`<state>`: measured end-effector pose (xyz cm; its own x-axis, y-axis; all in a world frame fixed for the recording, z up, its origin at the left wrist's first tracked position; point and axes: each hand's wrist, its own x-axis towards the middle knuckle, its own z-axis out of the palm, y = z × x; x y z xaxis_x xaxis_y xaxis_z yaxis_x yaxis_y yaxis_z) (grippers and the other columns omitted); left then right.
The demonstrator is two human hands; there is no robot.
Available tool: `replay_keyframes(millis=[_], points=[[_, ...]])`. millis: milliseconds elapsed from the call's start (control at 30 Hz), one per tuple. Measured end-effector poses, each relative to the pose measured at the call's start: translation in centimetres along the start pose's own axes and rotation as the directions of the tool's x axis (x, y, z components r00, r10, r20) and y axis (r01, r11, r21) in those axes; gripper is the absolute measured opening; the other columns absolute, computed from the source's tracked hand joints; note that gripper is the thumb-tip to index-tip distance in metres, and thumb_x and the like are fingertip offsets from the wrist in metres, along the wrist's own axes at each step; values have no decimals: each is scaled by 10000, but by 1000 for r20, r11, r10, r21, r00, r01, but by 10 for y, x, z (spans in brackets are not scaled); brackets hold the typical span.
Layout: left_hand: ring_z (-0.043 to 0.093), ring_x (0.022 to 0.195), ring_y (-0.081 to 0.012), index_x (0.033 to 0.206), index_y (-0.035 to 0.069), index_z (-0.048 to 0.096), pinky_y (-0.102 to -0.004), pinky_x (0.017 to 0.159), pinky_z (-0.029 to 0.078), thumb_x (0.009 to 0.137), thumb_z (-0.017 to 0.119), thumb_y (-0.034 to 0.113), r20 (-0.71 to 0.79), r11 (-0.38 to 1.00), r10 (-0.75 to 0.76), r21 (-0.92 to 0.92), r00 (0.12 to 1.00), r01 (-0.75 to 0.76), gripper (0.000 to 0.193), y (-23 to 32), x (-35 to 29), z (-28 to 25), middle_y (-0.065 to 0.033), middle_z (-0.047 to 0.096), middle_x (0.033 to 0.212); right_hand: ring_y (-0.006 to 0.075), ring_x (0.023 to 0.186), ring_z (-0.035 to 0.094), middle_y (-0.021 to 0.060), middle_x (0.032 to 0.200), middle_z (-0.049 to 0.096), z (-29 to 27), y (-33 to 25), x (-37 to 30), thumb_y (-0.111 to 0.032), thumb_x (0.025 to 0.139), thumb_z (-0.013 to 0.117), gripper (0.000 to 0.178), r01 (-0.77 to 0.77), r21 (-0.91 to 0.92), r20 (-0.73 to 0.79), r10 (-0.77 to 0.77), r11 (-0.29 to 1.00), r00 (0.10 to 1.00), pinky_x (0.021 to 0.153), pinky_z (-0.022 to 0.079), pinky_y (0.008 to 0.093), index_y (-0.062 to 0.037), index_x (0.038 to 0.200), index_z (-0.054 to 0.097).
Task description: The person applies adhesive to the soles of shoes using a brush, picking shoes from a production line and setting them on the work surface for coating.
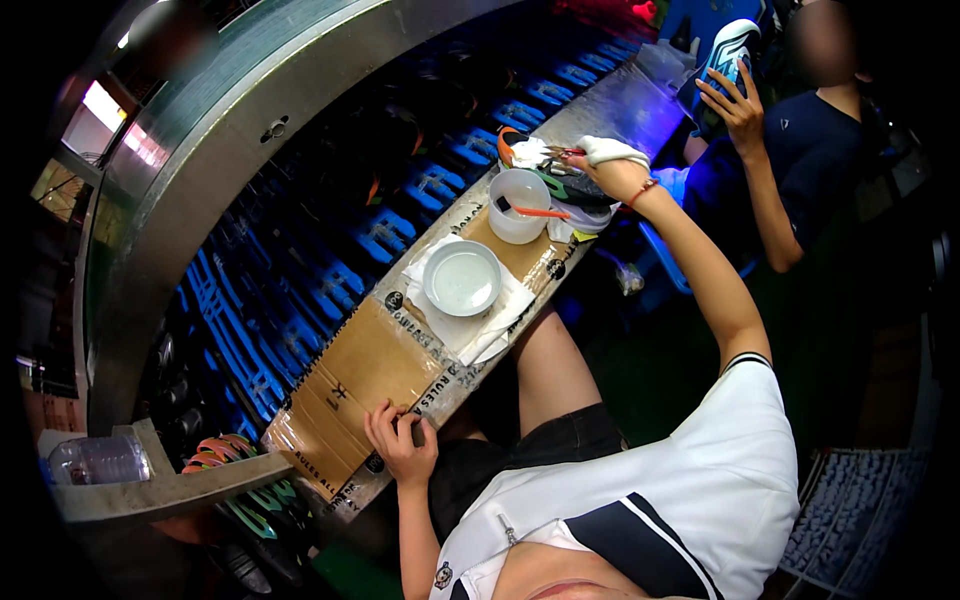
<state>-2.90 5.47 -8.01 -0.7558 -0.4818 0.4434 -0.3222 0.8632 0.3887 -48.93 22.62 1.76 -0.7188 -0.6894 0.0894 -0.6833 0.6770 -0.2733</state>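
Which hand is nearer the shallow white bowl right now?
Left. The left hand rests on the cardboard short of the shallow white bowl; the right hand holds a white cloth beyond the cup.

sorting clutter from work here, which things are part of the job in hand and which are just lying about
In use:
right hand gripping a white cloth
shoe beneath it
white cup with orange-handled brush
left hand resting on the cardboard-covered bench

Lying about:
white bowl
plastic bottle
coloured soles
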Motion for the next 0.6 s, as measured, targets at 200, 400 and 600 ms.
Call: replay_keyframes(millis=[200,400,600], points=[[532,1078,-352,777,43,562,-552,1027,321,691,661,48,0,1000,-8,7,1000,8,131,2,0,0,-129,540,940,379,860,630,215,955,658,17,-13,39,-377,926,518,408,46,-130,150,-26,990,988,745,493,430,1,973,662],[534,1078,-352,779,45,564,-551,1023,324,693,657,50,-2,1000,-6,16,1000,6,127,2,0,0,-127,543,940,386,778,627,221,862,646,31,-17,48,-335,914,543,359,70,-117,112,-57,991,992,691,485,450,2,904,667],[534,1081,-354,784,44,567,-548,1022,327,700,655,56,3,1000,-9,14,1000,9,121,3,0,1,-129,548,950,373,791,635,213,878,651,24,-22,50,-271,902,551,294,52,-174,179,-20,983,984,686,493,440,-4,919,671]])
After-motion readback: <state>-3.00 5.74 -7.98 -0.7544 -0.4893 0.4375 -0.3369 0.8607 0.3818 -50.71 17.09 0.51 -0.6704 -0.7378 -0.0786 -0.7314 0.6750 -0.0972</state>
